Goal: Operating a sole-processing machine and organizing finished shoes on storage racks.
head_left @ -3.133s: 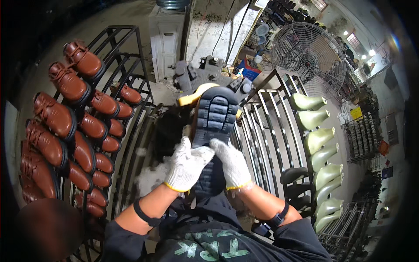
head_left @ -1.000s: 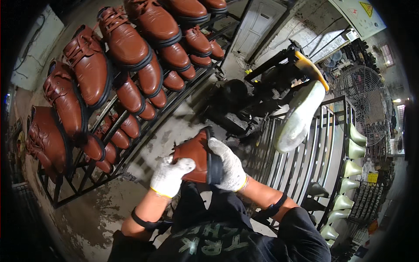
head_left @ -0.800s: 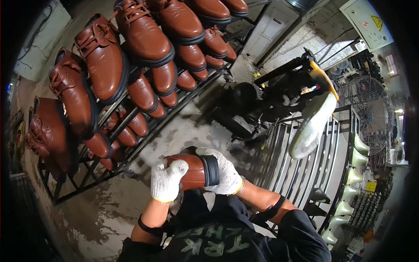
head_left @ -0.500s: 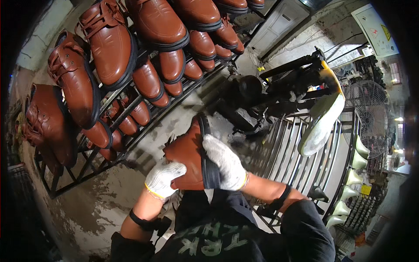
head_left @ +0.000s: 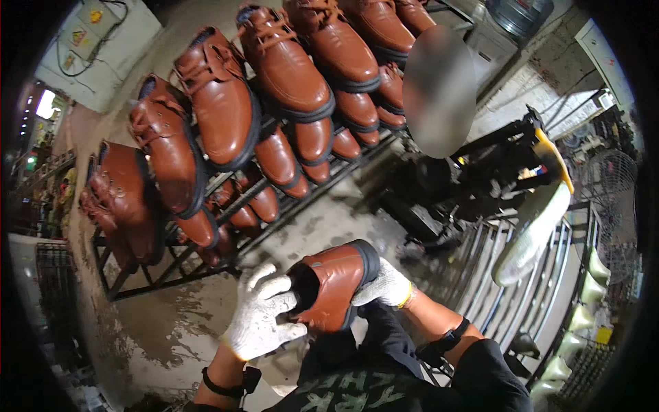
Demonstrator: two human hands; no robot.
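In front of me is a brown leather shoe [head_left: 338, 283] with a black sole, its dark opening facing left. My right hand [head_left: 386, 285], in a white knit glove, grips it by the sole side, with part of the fingers hidden behind it. Beside the opening, my left hand [head_left: 261, 309], gloved the same way, has its fingers spread; a fingertip or two are at the shoe's edge, and I cannot tell whether they touch it. Ahead, rows of brown lace-up shoes [head_left: 223, 113] stand on a black metal rack.
The rack [head_left: 165, 278] runs from left to far middle. A dark machine [head_left: 467, 178] stands at right, next to a pale foot-shaped form [head_left: 525, 240] above a slatted metal rack [head_left: 491, 292]. Pale green lasts [head_left: 572, 343] line the right side; a fan [head_left: 607, 196] stands behind.
The shoe has been turned, so its opening now shows at left. My left hand has let go and spread its fingers, while my right stays on the sole. The view has shifted.
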